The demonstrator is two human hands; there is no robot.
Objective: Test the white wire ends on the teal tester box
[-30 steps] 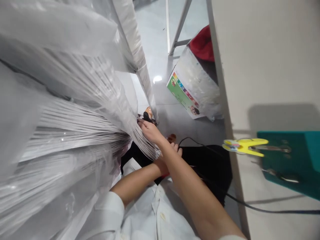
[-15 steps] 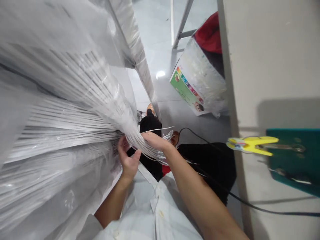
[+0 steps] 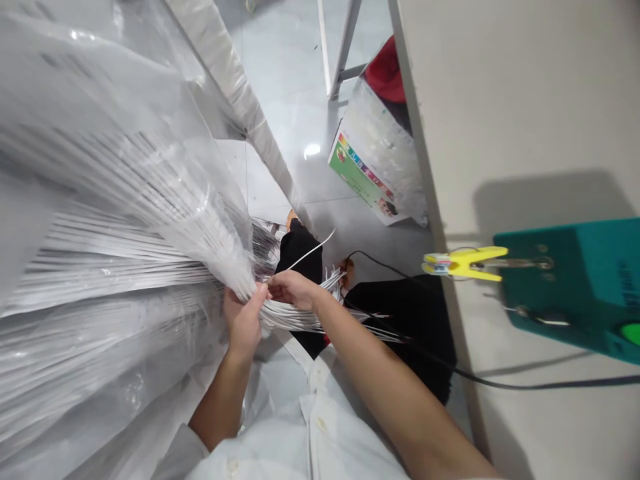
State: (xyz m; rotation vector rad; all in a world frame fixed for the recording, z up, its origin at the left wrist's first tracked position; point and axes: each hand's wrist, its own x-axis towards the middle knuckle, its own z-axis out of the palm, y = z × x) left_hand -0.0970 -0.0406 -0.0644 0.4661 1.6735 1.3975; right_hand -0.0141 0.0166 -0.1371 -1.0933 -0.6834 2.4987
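A thick bundle of thin white cables (image 3: 235, 267) runs out of clear plastic wrapping (image 3: 145, 73) on the left and across my lap. My left hand (image 3: 244, 319) is closed around the bundle, its thumb lying on top. Just to the right, my right hand (image 3: 293, 290) bends over the same bundle, fingertips near the left thumb; its fingers are curled and partly hidden. One loose white strand (image 3: 315, 248) sticks up past the right hand. Loose cable ends (image 3: 333, 283) fan out beyond the right wrist.
On the right stands a pale table (image 3: 500, 107) bearing a green device (image 3: 575, 287) with a yellow clip (image 3: 465, 263). A black cord (image 3: 540, 385) crosses the table edge. A printed box (image 3: 365, 173) with plastic sits on the floor by a metal leg (image 3: 345, 50).
My left hand has closed, its thumb coming down onto the bundle. My right hand has shifted left toward it. The view has moved, so the table and device appear further left.
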